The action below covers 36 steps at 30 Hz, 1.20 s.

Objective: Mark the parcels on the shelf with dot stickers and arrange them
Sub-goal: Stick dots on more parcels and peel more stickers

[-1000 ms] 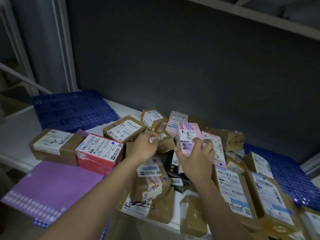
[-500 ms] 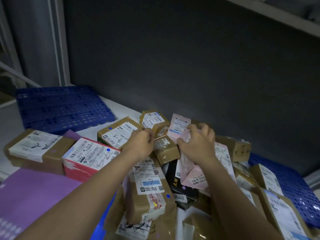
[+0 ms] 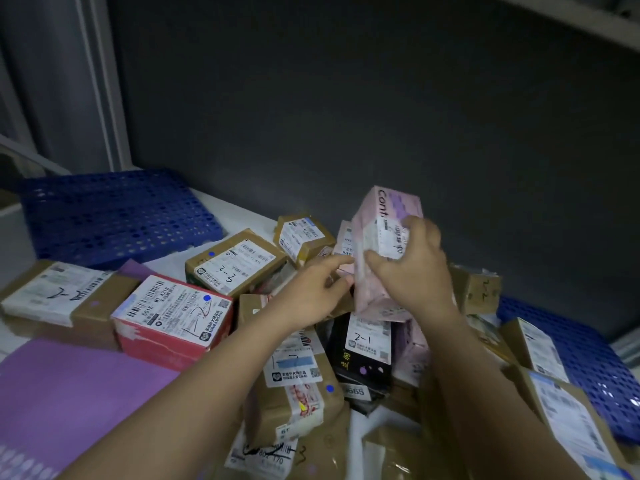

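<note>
A heap of labelled parcels lies on the white shelf (image 3: 239, 216). My right hand (image 3: 415, 271) grips a pink box (image 3: 388, 209) and holds it upright above the heap. My left hand (image 3: 311, 296) reaches to the box's lower left edge, its fingertips at the box. A purple sticker sheet (image 3: 69, 393) lies at the front left. Blue dots show on the red parcel (image 3: 173, 320), on the brown parcel marked 3-2 (image 3: 235, 265) and on a taped brown parcel (image 3: 294, 389) below my left wrist. A black parcel (image 3: 367, 355) lies under the pink box.
A brown parcel (image 3: 59, 296) sits at the far left beside the red one. Blue perforated mats lie at the back left (image 3: 110, 213) and at the right (image 3: 571, 358). A dark wall closes the back. More brown parcels (image 3: 554, 403) crowd the front right.
My right hand has lifted the pink box out of the heap and stood it upright. My left hand has left the small brown parcel and moved right to the pink box.
</note>
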{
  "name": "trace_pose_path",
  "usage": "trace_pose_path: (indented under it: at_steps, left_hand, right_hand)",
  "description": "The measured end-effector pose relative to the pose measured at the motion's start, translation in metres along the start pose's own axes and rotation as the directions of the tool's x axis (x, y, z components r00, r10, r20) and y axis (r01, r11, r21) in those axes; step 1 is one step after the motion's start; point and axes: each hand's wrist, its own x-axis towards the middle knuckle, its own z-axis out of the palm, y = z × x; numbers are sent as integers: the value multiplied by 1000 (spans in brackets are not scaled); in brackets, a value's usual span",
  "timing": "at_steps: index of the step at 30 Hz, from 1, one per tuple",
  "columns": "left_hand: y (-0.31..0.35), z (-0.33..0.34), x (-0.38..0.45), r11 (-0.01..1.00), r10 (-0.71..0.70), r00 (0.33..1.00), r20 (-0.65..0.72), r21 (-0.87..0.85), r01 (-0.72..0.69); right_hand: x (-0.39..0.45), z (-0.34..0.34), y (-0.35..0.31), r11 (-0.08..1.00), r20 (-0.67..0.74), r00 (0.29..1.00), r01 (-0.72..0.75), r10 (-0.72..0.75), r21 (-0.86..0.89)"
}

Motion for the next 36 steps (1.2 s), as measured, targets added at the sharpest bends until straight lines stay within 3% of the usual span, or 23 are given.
trace_pose_path:
  at_steps: [2, 6, 10, 14, 18, 21, 28, 32, 36]
  left_hand:
    - [5, -4, -4, 995, -38, 999, -25, -92, 35]
    - [9, -22, -22, 973, -148, 989, -22, -184, 141]
    - [2, -46, -29, 959, -162, 982, -100, -251, 133]
    - [-12, -70, -19, 915, -273, 921, -278, -371, 159]
    - [-35, -92, 4, 883, -410, 830, -378, -391, 258]
    - [-54, -101, 31, 871, -438, 806, -399, -409, 271]
    - [-71, -100, 67, 894, -437, 755, -489, -147, 423]
    - [-79, -94, 78, 944, -151, 754, -639, 132, 301]
    - [-69, -77, 96, 862, 99, 810, -578, 456, 220]
  right_hand:
    - [-4, 3, -17, 991, -10, 1000, 24, -23, 134]
    - [-11, 13, -48, 889, 93, 993, -106, 72, 445]
    - [-16, 23, -69, 666, 240, 970, -197, 28, 719]
    - [-9, 47, -78, 548, 292, 955, -219, -47, 807]
    - [15, 84, -72, 671, 361, 932, -243, -41, 701]
    - [35, 106, -58, 755, 365, 931, -235, -6, 612]
    - [75, 131, -14, 854, 257, 962, -209, 92, 476]
    - [89, 126, 6, 912, 217, 967, -204, 131, 357]
    - [99, 115, 28, 953, 222, 964, -200, 149, 228]
